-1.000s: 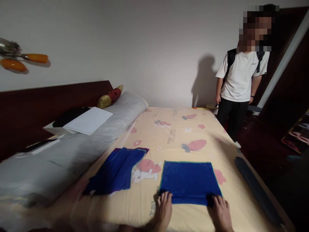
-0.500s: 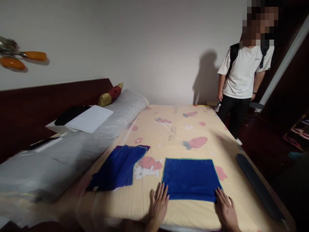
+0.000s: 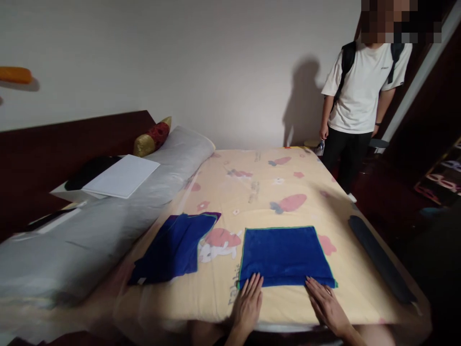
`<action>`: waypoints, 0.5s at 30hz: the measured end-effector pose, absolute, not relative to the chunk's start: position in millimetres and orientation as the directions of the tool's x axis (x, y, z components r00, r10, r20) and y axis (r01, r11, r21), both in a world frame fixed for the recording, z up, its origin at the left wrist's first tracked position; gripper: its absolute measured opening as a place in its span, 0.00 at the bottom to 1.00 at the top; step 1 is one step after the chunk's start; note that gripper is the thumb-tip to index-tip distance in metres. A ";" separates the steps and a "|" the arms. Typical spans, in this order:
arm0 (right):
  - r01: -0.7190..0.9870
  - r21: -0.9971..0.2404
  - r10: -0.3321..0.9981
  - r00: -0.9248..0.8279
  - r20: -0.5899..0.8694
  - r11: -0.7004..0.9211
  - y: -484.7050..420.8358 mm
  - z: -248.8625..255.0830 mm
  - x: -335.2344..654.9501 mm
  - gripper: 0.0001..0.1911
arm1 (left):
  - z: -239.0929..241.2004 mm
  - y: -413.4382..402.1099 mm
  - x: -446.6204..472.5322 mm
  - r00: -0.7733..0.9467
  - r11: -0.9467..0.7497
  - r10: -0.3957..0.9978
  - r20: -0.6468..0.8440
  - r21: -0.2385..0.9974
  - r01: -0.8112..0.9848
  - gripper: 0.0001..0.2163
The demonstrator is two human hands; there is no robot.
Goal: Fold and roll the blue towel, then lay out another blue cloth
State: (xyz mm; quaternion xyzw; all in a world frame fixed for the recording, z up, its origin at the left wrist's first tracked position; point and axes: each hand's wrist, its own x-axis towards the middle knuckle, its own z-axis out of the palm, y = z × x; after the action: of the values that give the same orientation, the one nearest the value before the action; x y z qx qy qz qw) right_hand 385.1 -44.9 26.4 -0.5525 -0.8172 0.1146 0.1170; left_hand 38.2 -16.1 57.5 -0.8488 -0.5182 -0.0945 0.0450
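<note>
A folded blue towel [image 3: 284, 254] lies flat on the cream printed bed sheet [image 3: 259, 192] near the bed's front edge. My left hand [image 3: 248, 303] rests flat and open on the sheet, its fingertips touching the towel's near left corner. My right hand [image 3: 326, 303] also lies flat and open, fingertips on the towel's near edge toward the right. A second blue towel [image 3: 175, 247], loosely folded, lies to the left on the sheet.
A long grey bolster [image 3: 108, 216] runs along the dark headboard [image 3: 54, 149], with a white board [image 3: 120, 177] and a red-gold cushion [image 3: 153, 137] by it. Another person [image 3: 356, 110] in a white shirt stands at the bed's far right corner. A dark strip [image 3: 378, 259] edges the bed's right side.
My hands let go of the towel's near edge and flattened out; both now lie spread along that edge, the right one further in. The view shifted slightly left and down.
</note>
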 end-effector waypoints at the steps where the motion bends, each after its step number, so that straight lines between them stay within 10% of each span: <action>1: 0.879 -0.315 0.932 -0.356 0.064 0.358 -46.7 27.1 396.1 0.27 | 56.0 -15.4 28.6 0.430 -0.442 0.877 0.215 0.011 0.897 0.28; 15: 0.901 -0.392 0.972 -0.108 0.207 0.184 -29.0 24.7 387.2 0.19 | 39.2 0.5 20.4 0.289 -0.300 0.932 0.216 0.018 0.954 0.22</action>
State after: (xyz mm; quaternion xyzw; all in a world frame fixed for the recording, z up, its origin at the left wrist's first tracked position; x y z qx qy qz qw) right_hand 387.2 -29.0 24.7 -0.6333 -0.7396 0.0838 0.2118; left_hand 20.4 0.5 39.2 -0.8009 -0.5888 -0.0931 0.0572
